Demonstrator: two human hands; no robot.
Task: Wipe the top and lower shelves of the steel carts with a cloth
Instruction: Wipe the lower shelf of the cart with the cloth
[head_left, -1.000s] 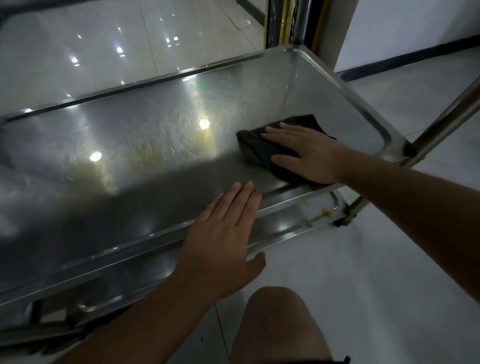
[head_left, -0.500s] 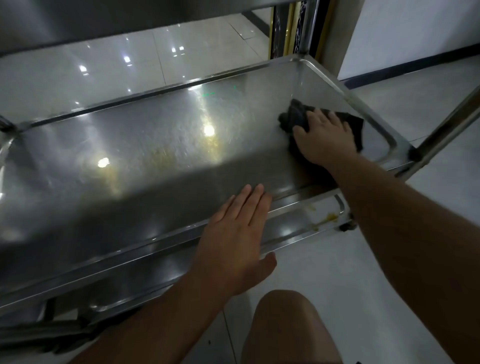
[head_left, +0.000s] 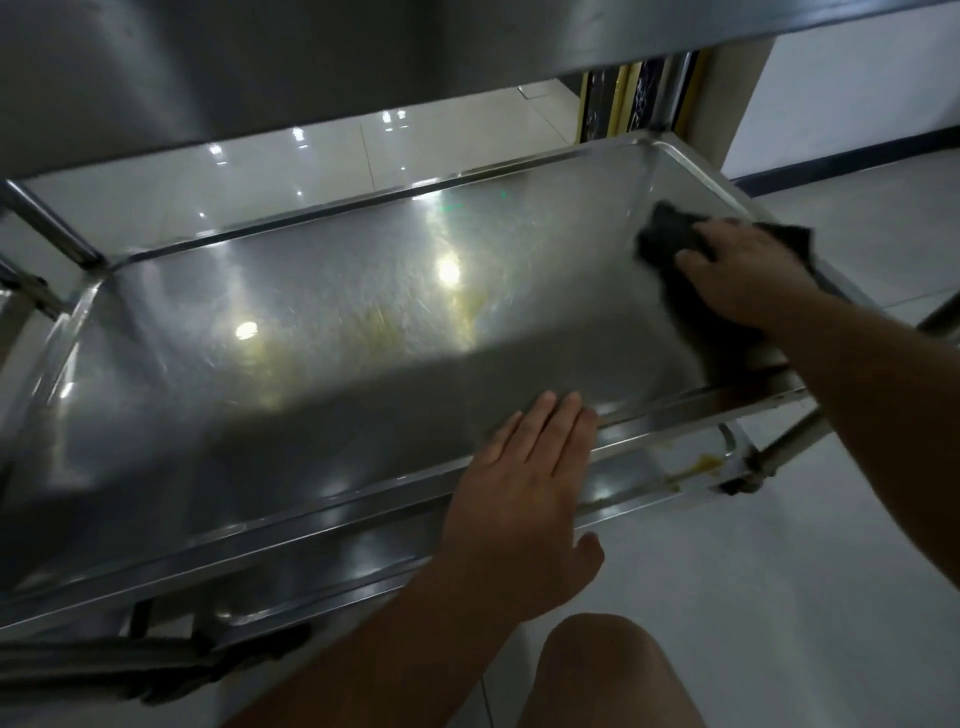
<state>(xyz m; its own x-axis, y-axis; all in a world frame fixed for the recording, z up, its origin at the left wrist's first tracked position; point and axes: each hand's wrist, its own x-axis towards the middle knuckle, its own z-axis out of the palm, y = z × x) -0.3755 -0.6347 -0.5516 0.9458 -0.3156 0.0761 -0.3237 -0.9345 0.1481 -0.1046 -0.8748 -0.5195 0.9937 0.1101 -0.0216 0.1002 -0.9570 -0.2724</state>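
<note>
A: Where is the cloth (head_left: 662, 236) sitting right now?

B: In the far right corner of the middle shelf (head_left: 322, 332), partly draping over that shelf's right rim. The right hand (head_left: 748, 278) is lying on top of it, fingers bent over the bunched fabric and pressing it into the steel.

A: And the left hand (head_left: 524, 499)?

B: It is resting flat on the shelf's near rim, fingers straight and held together, thumb hanging off below the edge, gripping nothing.

A: What is looking risky?

B: The cloth is hanging over the rim, so I judge a hard push toward that side could be sliding it off onto the floor (head_left: 779, 597). Also, the yellowish smears (head_left: 384, 327) at the shelf's centre are lying well apart from the cloth; they could be getting skipped.

A: Anything hard to see?

B: Plenty. The top shelf (head_left: 260, 62) is showing only its underside. The bottom shelf (head_left: 665, 467) is peeking out beneath the near rim, yellow residue (head_left: 704, 464) on it. The cloth under the palm is hidden.
</note>
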